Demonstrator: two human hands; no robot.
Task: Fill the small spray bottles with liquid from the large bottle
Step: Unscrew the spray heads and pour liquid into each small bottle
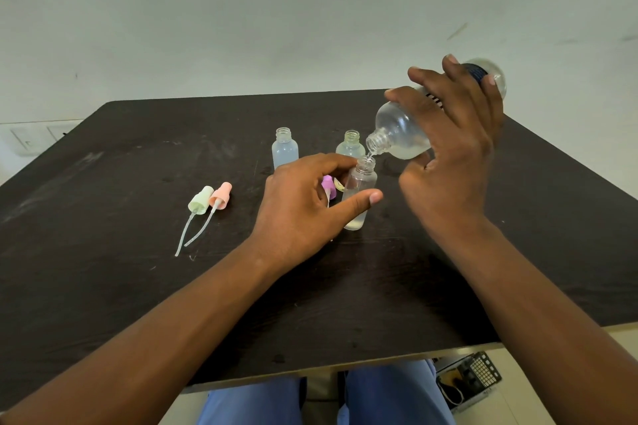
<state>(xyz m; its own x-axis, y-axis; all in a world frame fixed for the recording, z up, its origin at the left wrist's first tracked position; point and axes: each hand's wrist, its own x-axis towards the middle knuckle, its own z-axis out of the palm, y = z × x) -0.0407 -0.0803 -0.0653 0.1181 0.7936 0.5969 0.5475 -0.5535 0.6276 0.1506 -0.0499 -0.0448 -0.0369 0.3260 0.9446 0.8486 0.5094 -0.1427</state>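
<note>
Tilted large bottle (402, 131) over small spray bottle (359, 197)

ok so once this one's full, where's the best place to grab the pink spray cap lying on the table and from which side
Take the pink spray cap by its wide collar, coming from above and the right. It lies on its side with its thin dip tube trailing toward the person, and the green spray cap rests against its left, so that side is blocked. The tube looks too flimsy to pinch.

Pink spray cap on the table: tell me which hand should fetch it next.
Left hand, probably. The pink spray cap lies on its side of the table, and the right hand holds the tilted large bottle.
</note>
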